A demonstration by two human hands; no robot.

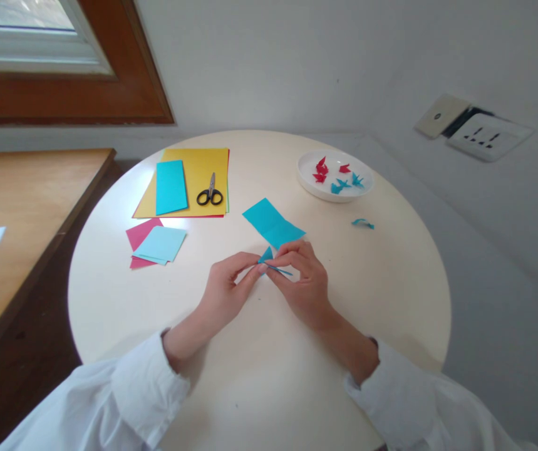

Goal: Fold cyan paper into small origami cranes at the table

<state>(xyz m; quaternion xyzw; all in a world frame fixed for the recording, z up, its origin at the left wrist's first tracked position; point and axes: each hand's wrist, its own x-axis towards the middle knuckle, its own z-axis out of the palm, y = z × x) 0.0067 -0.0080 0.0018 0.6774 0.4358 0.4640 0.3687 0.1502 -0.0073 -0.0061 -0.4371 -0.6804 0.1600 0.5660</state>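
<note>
Folded blue paper [265,255] is pinched by left hand [228,282] and right hand [307,279]; a blue sheet [272,222] is seen on the far side.

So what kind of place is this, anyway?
Probably a corner of an indoor room set up for paper craft; I can't tell whether it's a home or a school. The wall socket shows it's indoors, and scissors and yellow paper lie on the round table.
</note>
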